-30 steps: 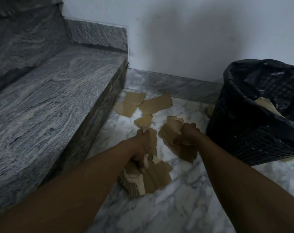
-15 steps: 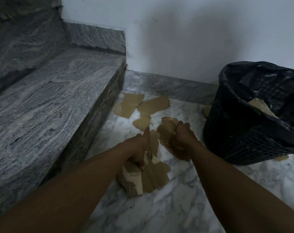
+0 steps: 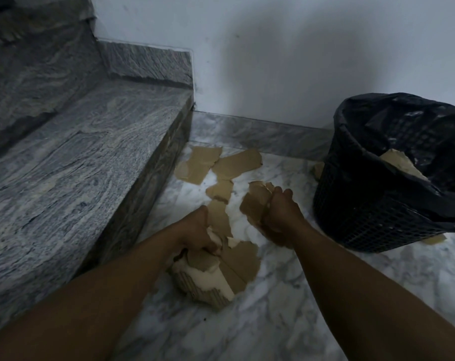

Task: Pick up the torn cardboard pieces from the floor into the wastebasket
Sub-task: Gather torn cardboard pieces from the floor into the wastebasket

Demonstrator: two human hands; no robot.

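Torn brown cardboard pieces lie on the marble floor. My left hand (image 3: 195,231) grips a bundle of cardboard pieces (image 3: 226,272) low over the floor. My right hand (image 3: 281,213) is closed on another crumpled cardboard piece (image 3: 252,204). Three flat cardboard pieces (image 3: 237,164) lie farther off near the wall. The black mesh wastebasket (image 3: 372,204), lined with a black bag, stands to the right of my right hand, with a cardboard piece inside (image 3: 401,164).
A grey granite stair step (image 3: 78,162) rises on the left, right beside the pieces. The white wall (image 3: 273,61) and its marble skirting close the back. Small cardboard scraps (image 3: 433,239) lie at the basket's base.
My right hand has gathered its cardboard piece and drawn it nearer to me, off the floor. The left hand keeps its hold with little movement.
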